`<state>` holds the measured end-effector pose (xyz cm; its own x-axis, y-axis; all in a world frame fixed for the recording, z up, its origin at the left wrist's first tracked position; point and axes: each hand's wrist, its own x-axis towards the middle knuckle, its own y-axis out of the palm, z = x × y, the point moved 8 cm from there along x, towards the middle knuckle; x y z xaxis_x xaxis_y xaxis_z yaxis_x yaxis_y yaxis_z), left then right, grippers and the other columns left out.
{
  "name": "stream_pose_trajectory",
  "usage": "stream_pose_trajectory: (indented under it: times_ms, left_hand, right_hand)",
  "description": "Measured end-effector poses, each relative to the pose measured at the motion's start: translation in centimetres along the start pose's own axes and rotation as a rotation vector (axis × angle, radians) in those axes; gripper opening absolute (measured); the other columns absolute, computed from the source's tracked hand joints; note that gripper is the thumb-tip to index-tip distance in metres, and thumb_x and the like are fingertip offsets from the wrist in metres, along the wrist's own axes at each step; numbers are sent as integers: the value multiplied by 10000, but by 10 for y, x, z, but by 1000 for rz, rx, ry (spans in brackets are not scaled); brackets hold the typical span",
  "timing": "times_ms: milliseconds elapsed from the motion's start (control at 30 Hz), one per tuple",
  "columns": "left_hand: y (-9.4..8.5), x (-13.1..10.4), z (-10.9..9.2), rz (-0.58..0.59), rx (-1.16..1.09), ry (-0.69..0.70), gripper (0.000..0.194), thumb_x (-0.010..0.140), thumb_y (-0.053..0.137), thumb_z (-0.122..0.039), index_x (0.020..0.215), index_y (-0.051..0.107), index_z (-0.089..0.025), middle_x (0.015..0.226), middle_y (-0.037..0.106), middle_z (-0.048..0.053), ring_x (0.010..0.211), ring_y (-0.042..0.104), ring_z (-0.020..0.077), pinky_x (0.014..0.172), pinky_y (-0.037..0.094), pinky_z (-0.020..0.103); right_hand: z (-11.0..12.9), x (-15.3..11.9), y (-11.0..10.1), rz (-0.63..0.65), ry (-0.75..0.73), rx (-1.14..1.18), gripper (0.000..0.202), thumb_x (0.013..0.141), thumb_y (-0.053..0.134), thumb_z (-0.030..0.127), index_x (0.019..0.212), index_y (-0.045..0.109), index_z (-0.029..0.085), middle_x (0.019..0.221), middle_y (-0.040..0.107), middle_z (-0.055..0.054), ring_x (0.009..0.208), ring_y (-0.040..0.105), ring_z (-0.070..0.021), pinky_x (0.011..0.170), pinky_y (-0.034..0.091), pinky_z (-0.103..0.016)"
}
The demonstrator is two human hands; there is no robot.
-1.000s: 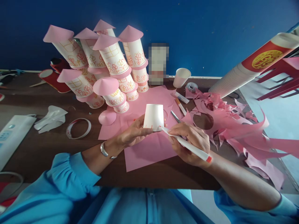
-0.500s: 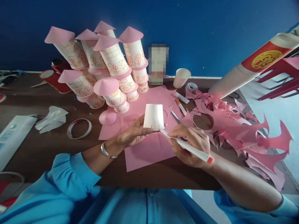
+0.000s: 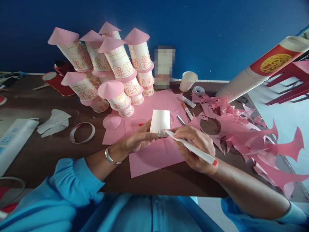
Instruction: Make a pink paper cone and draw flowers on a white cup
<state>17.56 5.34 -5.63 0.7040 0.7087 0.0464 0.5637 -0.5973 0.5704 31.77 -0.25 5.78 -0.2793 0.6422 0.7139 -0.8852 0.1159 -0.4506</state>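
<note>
My left hand (image 3: 141, 138) grips a white paper cup (image 3: 160, 121), turned upside down, near its rim. Short red strokes show along the cup's lower edge. My right hand (image 3: 196, 146) is closed around a white marker (image 3: 195, 150) with a red end, its tip at the cup's lower right side. Beneath both hands lie pink paper sheets (image 3: 154, 161). Just beyond the right hand is a partly hidden metal-coloured tool (image 3: 180, 120).
Paper-cup towers (image 3: 120, 61) with pink cone roofs stand at the back left. A long cup stack (image 3: 238, 84) leans at right, above pink paper scraps (image 3: 256, 145). A tape roll (image 3: 82, 132), crumpled tissue (image 3: 55, 122) and power strip (image 3: 14, 141) lie left; another cup (image 3: 188, 81) stands behind.
The cup has tilted and turned slightly in my left hand, shifting a little right. The marker tip has moved up from the cup's bottom edge onto its lower side.
</note>
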Motion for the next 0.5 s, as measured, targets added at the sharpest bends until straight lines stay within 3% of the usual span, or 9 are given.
stream_pose_trajectory:
  times_ms: [133,300,500]
  left_hand:
    - [3,-1,-3,-38,60,-44,515,853,855,-241,1330,659,-246,1226,757,94,1218,708,309,1091,528,475]
    - [10,-1,-7,-20,68,-59,526,872,849,-256,1352,634,-241,1273,758,110,1239,712,316,1123,510,504]
    - [3,-2,-4,-64,90,-77,584,838,885,-264,1357,621,-246,1256,764,107,1208,716,297,1048,541,443]
  right_hand:
    - [3,-1,3,42,-25,45,190,952,662,86,1111,652,189,955,796,-93,967,832,-234,759,675,-299]
    - [8,1,1,39,-68,-45,181,919,679,81,1061,660,192,851,783,-58,767,800,-193,696,657,-281]
    - [12,3,2,24,-111,-109,195,907,672,75,1041,654,215,787,767,-16,699,773,-171,651,635,-264]
